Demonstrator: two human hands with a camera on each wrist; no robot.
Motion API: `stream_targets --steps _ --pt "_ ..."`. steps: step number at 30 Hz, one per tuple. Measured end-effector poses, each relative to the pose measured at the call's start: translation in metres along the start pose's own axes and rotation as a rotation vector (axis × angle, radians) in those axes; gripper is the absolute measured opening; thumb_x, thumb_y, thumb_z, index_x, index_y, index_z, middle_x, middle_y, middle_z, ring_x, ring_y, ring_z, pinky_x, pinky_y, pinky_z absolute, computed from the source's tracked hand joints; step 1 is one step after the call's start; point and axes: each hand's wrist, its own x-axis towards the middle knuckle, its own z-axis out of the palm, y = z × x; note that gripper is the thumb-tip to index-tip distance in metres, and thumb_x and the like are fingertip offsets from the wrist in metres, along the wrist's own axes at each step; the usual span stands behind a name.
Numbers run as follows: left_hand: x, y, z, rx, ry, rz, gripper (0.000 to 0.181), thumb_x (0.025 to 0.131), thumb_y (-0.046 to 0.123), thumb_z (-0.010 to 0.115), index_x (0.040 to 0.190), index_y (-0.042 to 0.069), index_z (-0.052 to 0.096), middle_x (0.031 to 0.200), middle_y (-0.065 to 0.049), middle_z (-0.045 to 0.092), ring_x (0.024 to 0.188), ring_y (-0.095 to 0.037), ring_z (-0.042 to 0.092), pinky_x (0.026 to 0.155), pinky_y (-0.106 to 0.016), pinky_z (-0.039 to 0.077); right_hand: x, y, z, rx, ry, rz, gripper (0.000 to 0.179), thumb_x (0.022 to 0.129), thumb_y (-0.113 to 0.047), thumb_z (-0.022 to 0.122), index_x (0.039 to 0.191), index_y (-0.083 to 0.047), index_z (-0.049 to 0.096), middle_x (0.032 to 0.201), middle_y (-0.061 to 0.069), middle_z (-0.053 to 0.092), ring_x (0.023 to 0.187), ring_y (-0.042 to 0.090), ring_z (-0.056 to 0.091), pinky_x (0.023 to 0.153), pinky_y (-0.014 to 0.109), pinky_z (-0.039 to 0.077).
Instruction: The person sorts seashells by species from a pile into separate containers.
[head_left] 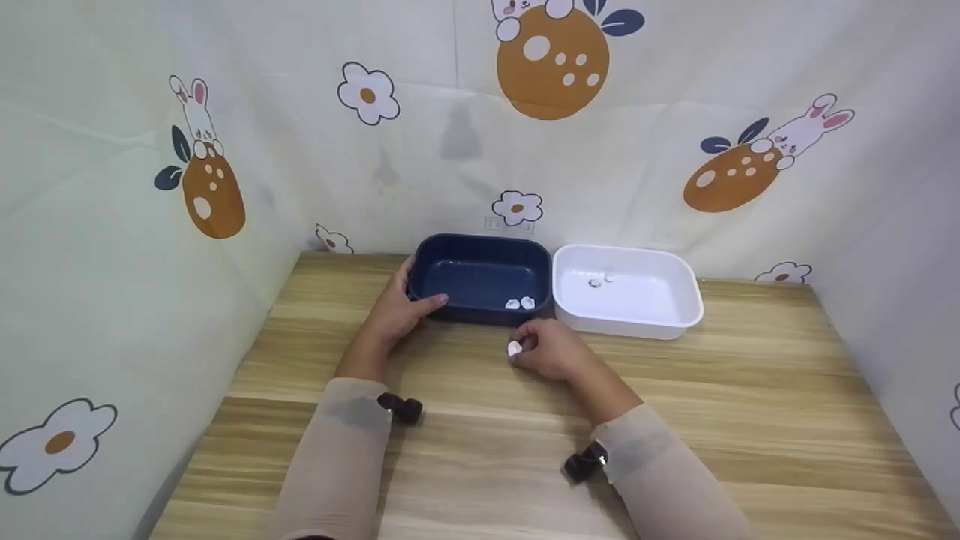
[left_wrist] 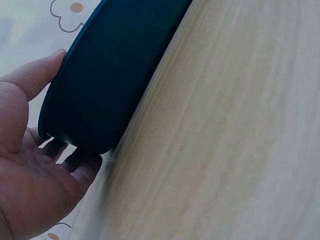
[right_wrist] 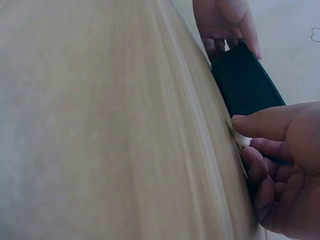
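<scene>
A dark blue rectangular tub (head_left: 480, 315) stands against the back wall. My left hand (head_left: 397, 304) holds its left end, the thumb over the front rim and the fingers curled about the side, as the left wrist view also shows. Between the thumb and fingers of my right hand (head_left: 553, 349) is a small white shell-like piece (head_left: 514, 348), just in front of the tub's right front corner and low over the table. Its exact kind is too small to tell. Two similar white pieces (head_left: 527, 303) lie inside the tub at the front right.
A white tub (head_left: 628, 327) stands right beside the blue one, with two small pieces (head_left: 594, 283) on its floor. The wooden table (head_left: 480, 450) stretches toward me. Patterned cloth (head_left: 420, 172) hangs behind and at both sides.
</scene>
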Motion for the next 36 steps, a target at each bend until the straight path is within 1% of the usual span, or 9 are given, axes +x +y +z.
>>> stream_targets --steps 9,15,21,27,31,36 --pt "0.000 0.000 0.000 0.003 0.001 0.010 0.111 0.088 0.031 0.088 0.173 0.018 0.019 0.180 -0.011 0.022 0.168 -0.031 0.017 0.139 -0.049 0.012 -0.001 0.000 0.001 -0.014 -0.004 -0.041 0.026 0.081 -0.017 0.090 0.104 -0.012 0.079 0.087 -0.001 0.075 0.079 0.009 0.062 0.077 0.029 0.053" --pt "0.000 -0.001 0.001 -0.005 0.001 0.005 0.109 0.089 0.030 0.088 0.173 0.018 0.019 0.180 -0.011 0.020 0.168 -0.031 0.016 0.139 -0.049 0.011 -0.001 0.000 0.001 -0.024 -0.007 -0.042 0.026 0.080 -0.018 0.090 0.103 -0.013 0.079 0.085 -0.002 0.074 0.078 0.009 0.061 0.075 0.029 0.052" --pt "-0.002 -0.001 -0.001 0.021 -0.002 -0.019 0.110 0.089 0.034 0.087 0.173 0.021 0.017 0.181 -0.010 0.017 0.169 -0.030 0.012 0.139 -0.049 0.010 -0.001 -0.002 0.000 -0.045 -0.011 -0.032 0.023 0.082 -0.020 0.088 0.102 -0.014 0.080 0.084 -0.004 0.073 0.078 0.009 0.062 0.074 0.028 0.051" --pt "-0.003 0.002 -0.001 0.019 -0.001 -0.021 0.110 0.089 0.034 0.087 0.173 0.021 0.016 0.181 -0.011 0.017 0.169 -0.031 0.013 0.139 -0.050 0.010 -0.003 -0.006 -0.007 0.030 -0.043 -0.037 0.024 0.082 -0.020 0.090 0.103 -0.012 0.079 0.087 -0.003 0.075 0.081 0.009 0.064 0.075 0.027 0.054" --pt "-0.004 0.002 0.000 0.029 0.004 -0.025 0.110 0.089 0.035 0.088 0.173 0.021 0.018 0.181 -0.010 0.018 0.169 -0.031 0.014 0.139 -0.050 0.011 -0.006 -0.011 -0.017 0.049 -0.025 -0.021 0.026 0.085 -0.016 0.086 0.110 -0.012 0.080 0.093 -0.001 0.076 0.085 0.010 0.065 0.078 0.027 0.055" --pt "-0.003 0.002 0.000 0.025 0.008 -0.016 0.110 0.089 0.034 0.087 0.173 0.020 0.018 0.181 -0.010 0.019 0.168 -0.031 0.014 0.139 -0.050 0.010 -0.010 -0.017 -0.027 0.095 0.020 0.002 0.030 0.087 -0.016 0.083 0.117 -0.012 0.079 0.097 0.002 0.076 0.086 0.013 0.067 0.076 0.028 0.056"
